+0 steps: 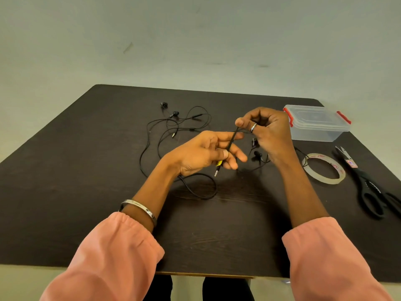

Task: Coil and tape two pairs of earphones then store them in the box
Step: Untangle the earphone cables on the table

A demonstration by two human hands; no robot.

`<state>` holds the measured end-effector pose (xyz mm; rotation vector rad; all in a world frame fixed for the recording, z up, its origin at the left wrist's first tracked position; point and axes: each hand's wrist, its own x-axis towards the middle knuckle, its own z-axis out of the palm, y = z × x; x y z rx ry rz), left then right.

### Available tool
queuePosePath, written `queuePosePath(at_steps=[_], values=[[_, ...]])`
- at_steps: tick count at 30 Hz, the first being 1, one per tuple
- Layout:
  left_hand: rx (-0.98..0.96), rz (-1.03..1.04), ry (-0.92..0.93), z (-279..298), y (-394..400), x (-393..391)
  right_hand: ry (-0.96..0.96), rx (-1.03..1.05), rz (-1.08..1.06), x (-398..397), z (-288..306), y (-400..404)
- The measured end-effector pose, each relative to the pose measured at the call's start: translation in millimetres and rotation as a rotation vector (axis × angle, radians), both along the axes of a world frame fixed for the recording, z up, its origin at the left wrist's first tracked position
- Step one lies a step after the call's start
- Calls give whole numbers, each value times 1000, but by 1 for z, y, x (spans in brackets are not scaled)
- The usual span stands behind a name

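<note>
My left hand (208,152) pinches the plug end of a black earphone cable (231,141); a yellow band and the jack (217,168) hang below its fingers. My right hand (263,131) grips the same cable a little farther along, above the table. That pair's two earbuds (257,154) dangle under my right hand. A second black pair of earphones (178,124) lies loose and uncoiled on the table behind my left hand. The clear box (314,129) with red clips stands lidded at the far right.
A roll of clear tape (323,168) lies flat to the right of my right wrist. Black scissors (366,185) lie beyond it near the right edge of the dark wooden table (65,181). A cable loop (201,185) rests under my left wrist.
</note>
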<state>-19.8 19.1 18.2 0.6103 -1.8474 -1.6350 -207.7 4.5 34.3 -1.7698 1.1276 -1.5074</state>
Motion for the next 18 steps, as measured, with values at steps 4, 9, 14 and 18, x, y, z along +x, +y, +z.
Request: queuePosePath(at_steps=[4, 9, 14, 18], values=[[97, 43, 90, -1, 0, -1, -25, 2, -5, 1, -3, -3], [180, 66, 192, 0, 0, 0, -18, 8, -5, 3, -7, -5], [221, 86, 389, 6, 1, 2, 150, -18, 38, 9, -17, -8], [246, 307, 542, 9, -8, 9, 424, 50, 89, 22, -27, -6]])
